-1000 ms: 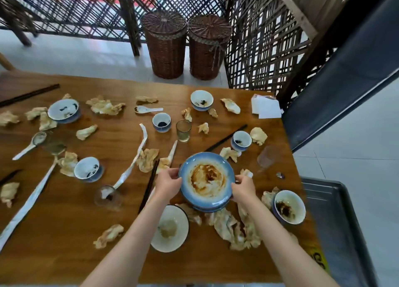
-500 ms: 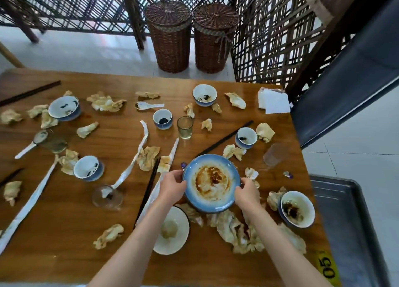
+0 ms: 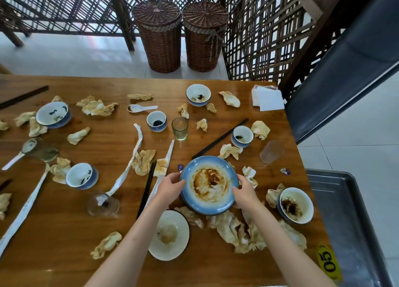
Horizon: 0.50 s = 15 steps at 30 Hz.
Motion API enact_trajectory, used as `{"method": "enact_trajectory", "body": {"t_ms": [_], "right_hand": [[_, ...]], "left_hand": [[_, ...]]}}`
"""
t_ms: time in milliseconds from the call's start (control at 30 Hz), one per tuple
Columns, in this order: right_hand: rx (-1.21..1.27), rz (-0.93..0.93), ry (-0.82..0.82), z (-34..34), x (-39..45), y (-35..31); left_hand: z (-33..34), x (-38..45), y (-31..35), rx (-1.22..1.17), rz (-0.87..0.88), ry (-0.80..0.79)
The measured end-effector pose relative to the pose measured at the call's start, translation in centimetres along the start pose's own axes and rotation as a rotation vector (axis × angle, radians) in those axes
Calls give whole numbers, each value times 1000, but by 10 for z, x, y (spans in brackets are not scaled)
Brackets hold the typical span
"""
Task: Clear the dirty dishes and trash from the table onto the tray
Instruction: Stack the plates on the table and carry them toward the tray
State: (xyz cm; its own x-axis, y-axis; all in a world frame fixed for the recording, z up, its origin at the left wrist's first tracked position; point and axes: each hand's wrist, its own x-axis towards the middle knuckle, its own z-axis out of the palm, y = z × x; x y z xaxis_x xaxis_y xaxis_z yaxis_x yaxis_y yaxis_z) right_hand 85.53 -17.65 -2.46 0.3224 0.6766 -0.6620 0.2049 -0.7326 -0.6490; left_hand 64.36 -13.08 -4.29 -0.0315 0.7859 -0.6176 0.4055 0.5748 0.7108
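The tray lay at my three o'clock, off the table edge, nearer my right hand. The plate sat dead ahead above the tabletop, my left hand gripping its nine o'clock rim, the right its three o'clock rim.

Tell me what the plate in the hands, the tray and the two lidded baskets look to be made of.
Plate: likely glazed ceramic, glossy blue with brown sauce smears.
Tray: seemingly metal, dull grey with a soft sheen and raised rim.
Baskets: woven wicker or rattan, brown, with the weave plain to see.
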Motion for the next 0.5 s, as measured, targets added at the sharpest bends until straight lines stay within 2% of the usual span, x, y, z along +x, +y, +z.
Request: {"method": "enact_trajectory", "body": {"t_ms": [233, 500], "right_hand": [[159, -40, 11, 0, -4, 3], [216, -143, 70, -26, -19, -13]], "left_hand": [[-4, 1, -4, -78, 0, -23], [-7, -13, 32, -163, 66, -45]]}}
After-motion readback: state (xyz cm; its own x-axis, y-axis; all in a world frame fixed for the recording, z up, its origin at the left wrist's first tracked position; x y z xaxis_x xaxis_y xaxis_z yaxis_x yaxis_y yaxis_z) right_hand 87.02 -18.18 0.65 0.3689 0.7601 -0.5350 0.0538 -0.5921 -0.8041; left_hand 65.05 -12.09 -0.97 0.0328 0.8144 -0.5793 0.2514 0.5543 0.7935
